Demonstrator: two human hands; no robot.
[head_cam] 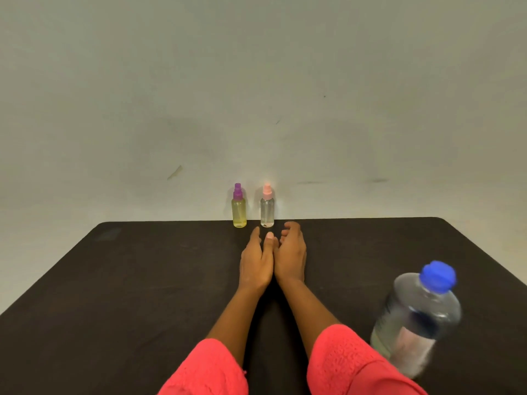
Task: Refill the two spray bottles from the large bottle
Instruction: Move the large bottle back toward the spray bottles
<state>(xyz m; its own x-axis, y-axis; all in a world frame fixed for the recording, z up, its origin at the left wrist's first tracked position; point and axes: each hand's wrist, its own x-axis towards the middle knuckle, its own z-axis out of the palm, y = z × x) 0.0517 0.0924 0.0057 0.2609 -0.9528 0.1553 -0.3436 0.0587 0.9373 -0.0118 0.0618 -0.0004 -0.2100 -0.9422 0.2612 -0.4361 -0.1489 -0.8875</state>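
Two small spray bottles stand upright at the far edge of the dark table (pixel 142 280): a yellowish one with a purple top (pixel 239 212) on the left and a clear one with a pink top (pixel 267 210) on the right. A large clear bottle with a blue cap (pixel 416 317) stands near the front right, capped. My left hand (pixel 255 260) and my right hand (pixel 291 256) lie side by side, touching, stretched toward the pink-topped bottle, just short of it. Their fingers are relaxed and hold nothing.
A plain pale wall rises directly behind the table's far edge, right behind the spray bottles. My red sleeves cover both forearms near the front; the right sleeve overlaps the base of the large bottle in view.
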